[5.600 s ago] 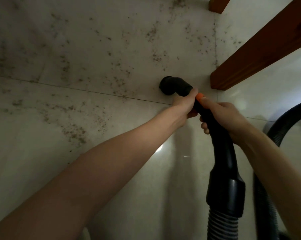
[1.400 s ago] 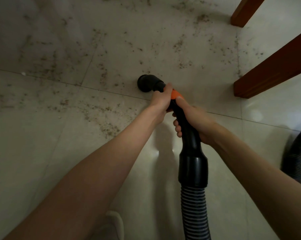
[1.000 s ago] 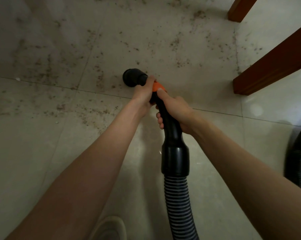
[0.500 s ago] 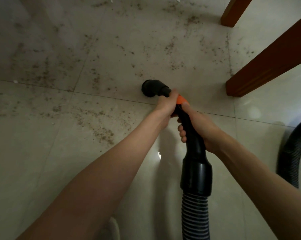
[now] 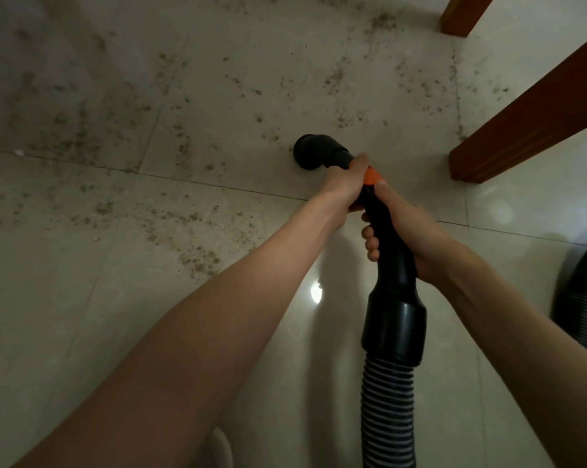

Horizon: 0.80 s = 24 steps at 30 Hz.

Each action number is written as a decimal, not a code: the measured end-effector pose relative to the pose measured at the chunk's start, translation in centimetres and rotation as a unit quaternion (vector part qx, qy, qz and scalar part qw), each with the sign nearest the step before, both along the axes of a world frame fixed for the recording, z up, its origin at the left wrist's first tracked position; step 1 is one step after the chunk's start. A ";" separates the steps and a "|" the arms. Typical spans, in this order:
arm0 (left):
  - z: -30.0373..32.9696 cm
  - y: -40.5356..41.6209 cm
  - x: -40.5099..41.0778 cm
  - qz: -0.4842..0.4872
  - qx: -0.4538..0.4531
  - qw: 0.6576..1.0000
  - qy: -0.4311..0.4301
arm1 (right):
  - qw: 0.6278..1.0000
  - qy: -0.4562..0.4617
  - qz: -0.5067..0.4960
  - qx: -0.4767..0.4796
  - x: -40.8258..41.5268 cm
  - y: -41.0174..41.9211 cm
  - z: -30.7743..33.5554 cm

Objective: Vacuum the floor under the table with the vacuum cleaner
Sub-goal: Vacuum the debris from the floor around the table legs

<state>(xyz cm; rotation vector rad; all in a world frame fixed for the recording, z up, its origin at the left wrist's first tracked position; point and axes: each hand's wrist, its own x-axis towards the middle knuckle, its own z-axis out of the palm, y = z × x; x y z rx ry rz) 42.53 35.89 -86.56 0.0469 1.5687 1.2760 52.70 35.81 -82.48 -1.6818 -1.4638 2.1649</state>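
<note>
A black vacuum nozzle (image 5: 314,157) points down at the pale tiled floor (image 5: 82,298), just beyond a tile joint. Both hands hold the black wand (image 5: 391,265) behind it. My left hand (image 5: 342,184) grips the wand right behind the nozzle, beside an orange button (image 5: 371,175). My right hand (image 5: 403,228) grips the wand lower down, its thumb tip at the orange button. A ribbed hose (image 5: 386,410) runs from the wand down to the bottom edge. Brown crumbs (image 5: 197,258) lie scattered over the tiles left of and beyond the nozzle.
A brown wooden table leg (image 5: 535,119) slants in from the right edge and meets the floor right of the nozzle. A second leg (image 5: 461,13) stands at the top right. Another loop of black hose (image 5: 579,298) curves at the right edge. A pale shoe tip (image 5: 219,447) shows at the bottom.
The nozzle swung left about a second ago and has come back right. It now sits a little nearer the slanting table leg. Both hands kept their grip on the wand.
</note>
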 end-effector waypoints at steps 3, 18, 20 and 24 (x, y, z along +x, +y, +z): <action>-0.4 0.1 -0.9 0.001 0.000 1.000 0.004 | 1.000 0.004 0.001 -0.004 -0.9 0.2 -0.2; -1.0 -0.6 -6.9 0.100 0.024 0.995 0.015 | 0.999 0.036 0.036 0.001 -7.2 0.3 -1.6; -0.9 -0.8 -7.3 0.107 0.028 0.994 0.011 | 0.998 0.039 0.040 -0.002 -7.7 0.2 -1.7; -1.1 -0.9 -7.5 0.103 0.028 0.994 0.015 | 0.999 0.034 0.043 -0.006 -7.7 0.0 -1.8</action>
